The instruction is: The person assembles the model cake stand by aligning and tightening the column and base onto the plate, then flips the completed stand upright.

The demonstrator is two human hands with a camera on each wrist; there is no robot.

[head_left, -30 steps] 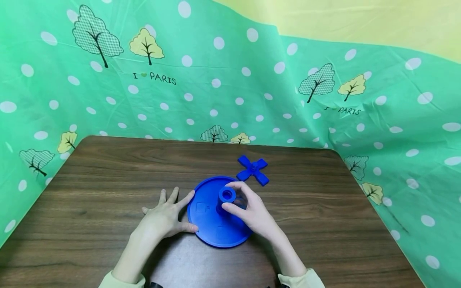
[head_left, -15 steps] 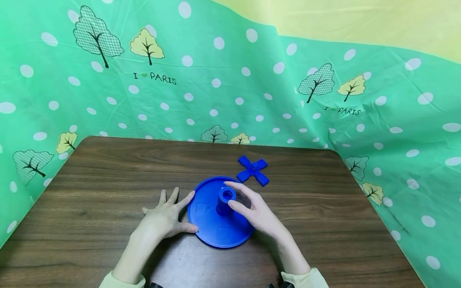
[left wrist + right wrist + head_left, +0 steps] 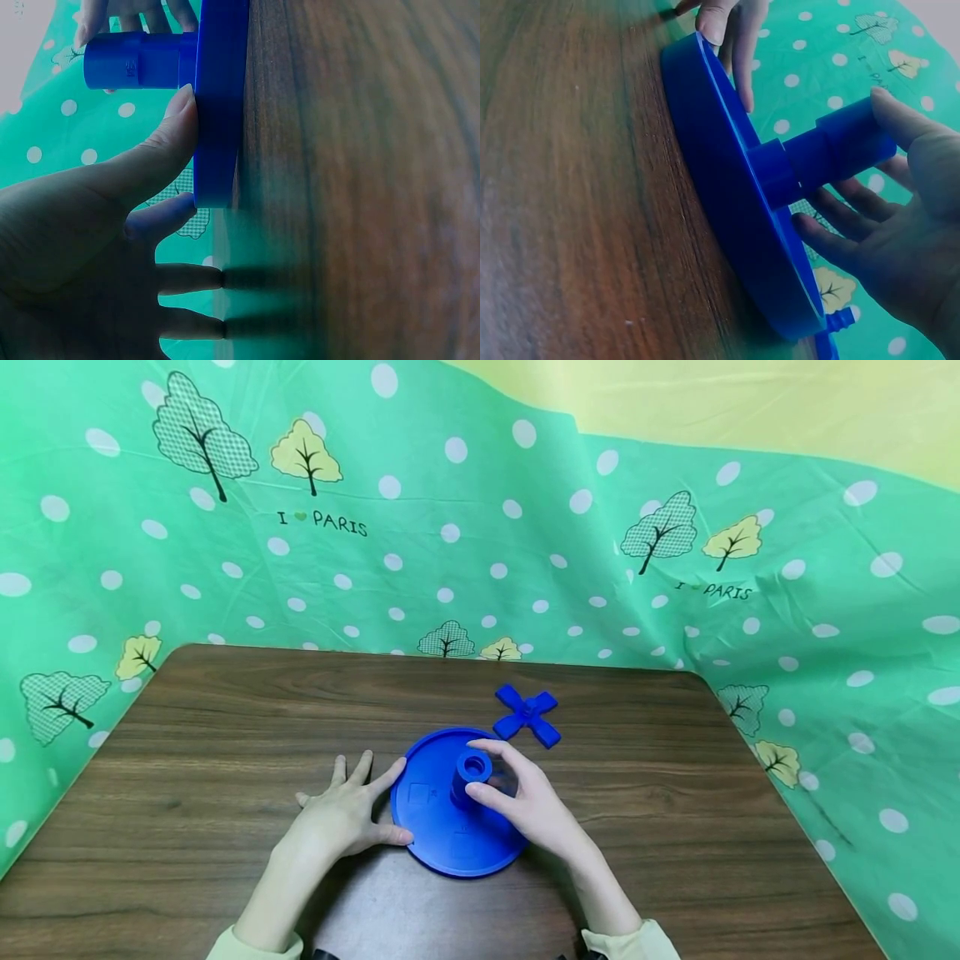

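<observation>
A round blue disc with a raised rim lies on the brown table. From its middle rises a short blue tube, upright with its hollow end up. My right hand holds the tube near its top, thumb on the near side and fingers behind it. In the right wrist view the thumb touches the upper part of the tube. My left hand has its fingers spread; the thumb and index fingertip touch the left rim of the disc, and the other fingers rest on the table.
A blue four-armed cross piece with a small knob lies just behind the disc, to the right. The wood-grain table ends at a green dotted cloth that hangs behind and at both sides.
Half a second ago my right thumb and fingers were loosened and further right; now they are back around the tube. The left hand and the disc stay in place.
</observation>
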